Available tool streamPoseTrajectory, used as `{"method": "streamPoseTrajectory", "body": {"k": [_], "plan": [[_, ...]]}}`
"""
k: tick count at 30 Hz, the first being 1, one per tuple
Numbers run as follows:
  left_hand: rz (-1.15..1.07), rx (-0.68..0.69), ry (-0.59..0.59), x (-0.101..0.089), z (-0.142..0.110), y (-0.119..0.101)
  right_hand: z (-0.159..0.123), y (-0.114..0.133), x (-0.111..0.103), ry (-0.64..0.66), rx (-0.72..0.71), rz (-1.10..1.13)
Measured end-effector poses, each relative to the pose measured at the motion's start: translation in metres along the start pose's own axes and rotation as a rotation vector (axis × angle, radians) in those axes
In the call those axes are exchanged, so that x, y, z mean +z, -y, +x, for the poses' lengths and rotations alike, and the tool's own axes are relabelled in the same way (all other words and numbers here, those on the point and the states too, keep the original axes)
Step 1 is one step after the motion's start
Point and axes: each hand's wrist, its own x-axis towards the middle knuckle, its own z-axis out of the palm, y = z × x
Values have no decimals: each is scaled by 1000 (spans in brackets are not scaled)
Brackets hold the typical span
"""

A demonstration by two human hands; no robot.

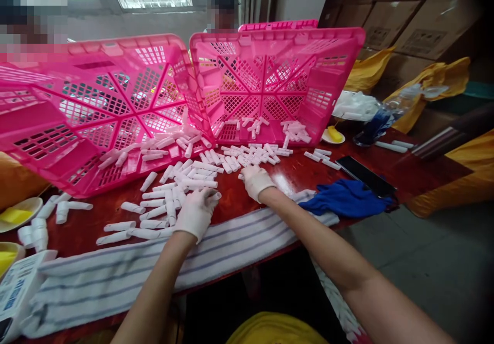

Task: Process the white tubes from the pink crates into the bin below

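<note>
Here, both gloved hands among white tubes [195,183].

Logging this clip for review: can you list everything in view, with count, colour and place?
tubes: many, white, scattered on the table and spilling from the crates
crates: two tipped on their sides plus the edge of a third behind, pink, back of table
table: one, dark red wood
striped cloth: one, white and grey, along the near table edge
blue cloth: one, right of the hands
phone: one, black, beside the blue cloth
cardboard boxes: several, brown, top right
left hand: white glove, on the tubes
right hand: white glove, touching the tubes
</note>
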Motion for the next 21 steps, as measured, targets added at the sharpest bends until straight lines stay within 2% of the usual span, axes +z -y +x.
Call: {"method": "streamPoseTrajectory", "body": {"k": [2,5,7,8,11,16,21], "plan": [[-269,-67,-50,-2,-6,-9,-21,-7,1,-24,-57,151],[-602,-194,0,-4,-16,-36,-54,-8,-2,-79,-126,777],[-686,-224,58,-2,-23,-57,-71,-5,-8,-119,-134,1162],[-690,-221,76,0,-26,-65,-76,-3,-11,-134,-134,1246],[-695,-166,87,9,-35,-77,-86,-3,-24,-165,-170,1230],[-635,-202,110,18,-47,-73,-94,-23,-42,-67,-290,901],[-542,-113,3,15,-50,-79,-100,-20,-46,-36,-418,647]]}}
